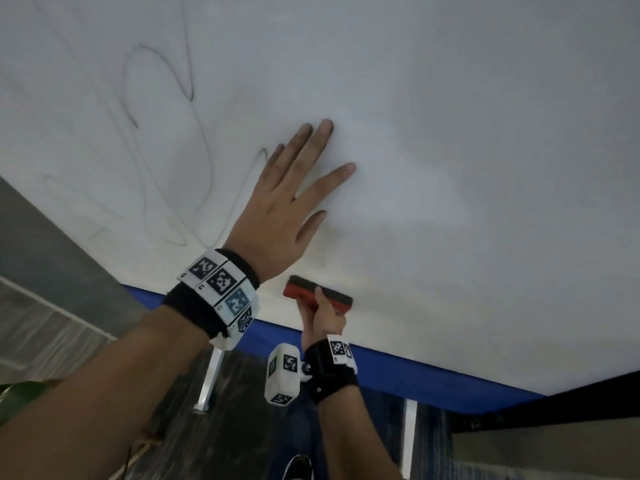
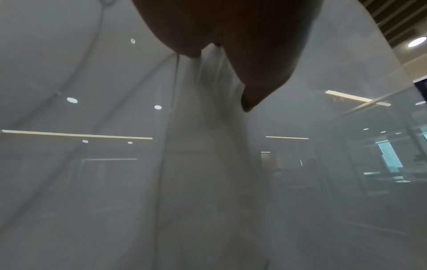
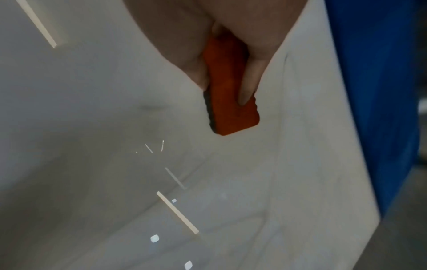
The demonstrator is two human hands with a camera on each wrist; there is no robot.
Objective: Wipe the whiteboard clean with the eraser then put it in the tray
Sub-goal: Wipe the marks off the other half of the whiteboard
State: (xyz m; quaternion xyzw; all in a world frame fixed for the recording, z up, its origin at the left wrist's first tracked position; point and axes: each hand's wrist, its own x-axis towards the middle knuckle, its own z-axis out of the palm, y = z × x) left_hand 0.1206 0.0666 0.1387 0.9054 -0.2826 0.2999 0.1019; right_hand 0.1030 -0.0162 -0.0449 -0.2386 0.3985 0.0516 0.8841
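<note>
The whiteboard (image 1: 450, 133) fills most of the head view, with grey looping pen lines (image 1: 159, 74) on its left part. My left hand (image 1: 287, 202) lies flat on the board with straight, spread fingers. Below it my right hand (image 1: 323, 317) grips a red eraser (image 1: 301, 292) with a dark felt side, held against the board near its bottom edge. In the right wrist view the eraser (image 3: 231, 102) sits between thumb and fingers, felt toward the whiteboard (image 3: 92, 127). The left wrist view shows the left hand (image 2: 231, 36) on the glossy whiteboard (image 2: 115, 182). No tray is in view.
A blue band (image 1: 415, 372) runs along the board's bottom edge, also seen as the blue band (image 3: 374, 91). White stand legs (image 1: 209, 382) reach the dark floor (image 1: 225, 445). A green leaf (image 1: 17, 400) shows at lower left. A dark ledge (image 1: 571, 410) sits at right.
</note>
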